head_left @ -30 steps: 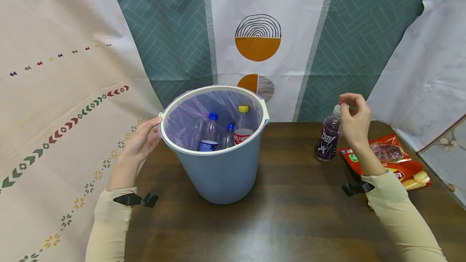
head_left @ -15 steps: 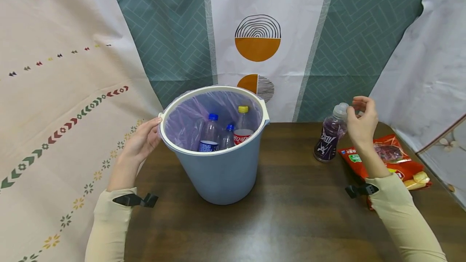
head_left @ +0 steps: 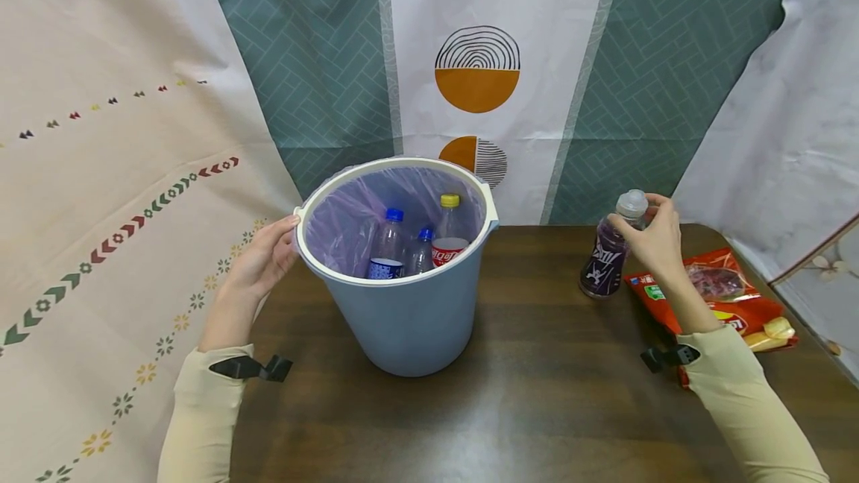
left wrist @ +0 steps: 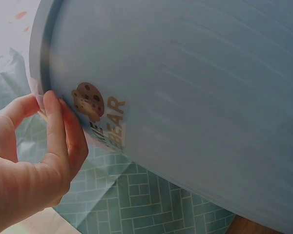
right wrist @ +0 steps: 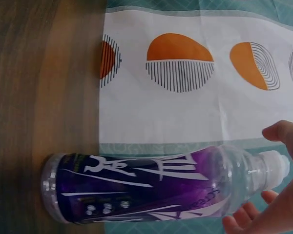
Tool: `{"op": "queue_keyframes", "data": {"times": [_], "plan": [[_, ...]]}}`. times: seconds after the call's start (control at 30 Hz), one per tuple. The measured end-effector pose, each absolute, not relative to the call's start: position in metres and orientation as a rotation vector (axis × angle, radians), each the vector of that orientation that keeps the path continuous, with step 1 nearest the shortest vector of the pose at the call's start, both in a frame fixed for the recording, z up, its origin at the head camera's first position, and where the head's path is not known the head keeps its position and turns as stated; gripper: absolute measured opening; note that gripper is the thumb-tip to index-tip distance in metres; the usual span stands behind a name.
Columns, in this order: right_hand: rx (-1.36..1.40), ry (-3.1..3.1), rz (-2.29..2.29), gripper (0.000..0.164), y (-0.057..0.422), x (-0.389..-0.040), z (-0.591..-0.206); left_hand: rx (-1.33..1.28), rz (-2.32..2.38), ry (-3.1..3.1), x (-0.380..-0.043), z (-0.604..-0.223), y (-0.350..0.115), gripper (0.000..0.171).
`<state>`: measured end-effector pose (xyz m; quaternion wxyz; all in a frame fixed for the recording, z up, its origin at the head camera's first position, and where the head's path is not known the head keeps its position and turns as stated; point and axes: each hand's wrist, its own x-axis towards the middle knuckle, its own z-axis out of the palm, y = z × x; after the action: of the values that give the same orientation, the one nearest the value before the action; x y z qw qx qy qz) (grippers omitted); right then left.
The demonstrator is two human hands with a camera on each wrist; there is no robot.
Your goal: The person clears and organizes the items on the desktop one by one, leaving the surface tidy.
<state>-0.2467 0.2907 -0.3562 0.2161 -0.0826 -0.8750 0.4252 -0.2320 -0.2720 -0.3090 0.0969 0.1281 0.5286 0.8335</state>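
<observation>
My left hand [head_left: 260,259] pinches the white rim of a blue trash can [head_left: 409,326] lined with a thin purple bag; in the left wrist view, thumb and fingers [left wrist: 56,126] hold that rim. Inside the can stand bottles with blue caps [head_left: 388,244] and one with a yellow cap [head_left: 448,233]. My right hand [head_left: 647,233] is around the neck of an upright drink bottle [head_left: 604,263] with a purple label and clear cap. In the right wrist view, the thumb [right wrist: 283,130] stands apart from the bottle, with the other fingers [right wrist: 241,217] near its shoulder.
Red snack packets [head_left: 728,289] lie on the dark wooden table [head_left: 537,393], right of the bottle and partly behind my right forearm. A patterned curtain [head_left: 476,80] hangs along the table's back edge.
My right hand first shifted right, away from the bottle's cap, then came lower and left around its neck. The bottle, the trash can and my left hand have stayed in place.
</observation>
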Motion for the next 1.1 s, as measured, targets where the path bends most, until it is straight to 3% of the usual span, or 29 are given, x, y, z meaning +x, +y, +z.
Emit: {"op": "queue_keyframes", "data": {"times": [0.6, 1.1], "plan": [[-0.180, -2.545, 1.171, 0.086, 0.298, -0.252, -0.377, 0.378, 2.460, 1.576, -0.232, -0.309, -0.273, 0.023], [-0.189, -2.528, 1.083, 0.079, 0.299, -0.253, -0.377, 0.374, 2.443, 1.595, -0.233, -0.309, -0.272, 0.022]]}}
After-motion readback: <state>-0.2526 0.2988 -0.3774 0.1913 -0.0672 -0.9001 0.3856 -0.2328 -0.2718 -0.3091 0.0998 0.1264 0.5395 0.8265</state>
